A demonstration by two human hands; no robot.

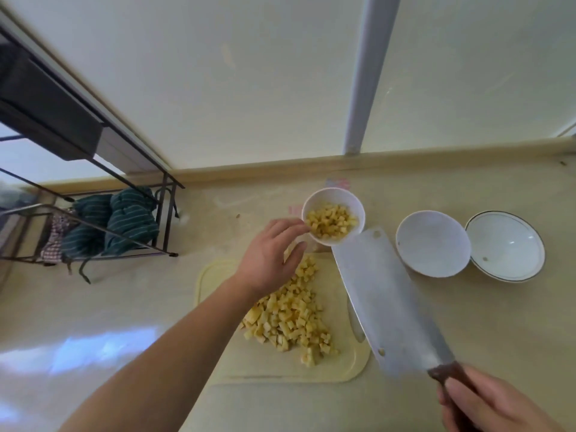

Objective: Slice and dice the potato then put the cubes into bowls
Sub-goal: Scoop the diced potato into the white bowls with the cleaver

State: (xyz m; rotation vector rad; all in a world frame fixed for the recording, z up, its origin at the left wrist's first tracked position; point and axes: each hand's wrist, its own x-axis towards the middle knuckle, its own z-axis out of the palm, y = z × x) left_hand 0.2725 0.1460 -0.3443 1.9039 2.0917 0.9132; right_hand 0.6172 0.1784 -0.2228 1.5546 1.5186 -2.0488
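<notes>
A pile of yellow potato cubes (293, 319) lies on a pale cutting board (218, 307). Behind the board, a small white bowl (327, 198) holds more cubes and tilts toward me. My left hand (268, 260) grips the bowl's near-left rim, thumb below and fingers at the edge. My right hand (486, 403) holds the dark handle of a broad cleaver (386, 297). The blade hangs flat over the board's right side, its tip close to the bowl. Two empty white bowls, one plain (433, 244) and one with a dark rim line (506, 246), stand to the right.
A black wire rack (165, 219) with striped green cloths (121, 219) stands on the counter at the left. The wall and a low backsplash ledge (374, 162) run behind the bowls. A grey vertical pipe (364, 88) rises from the ledge.
</notes>
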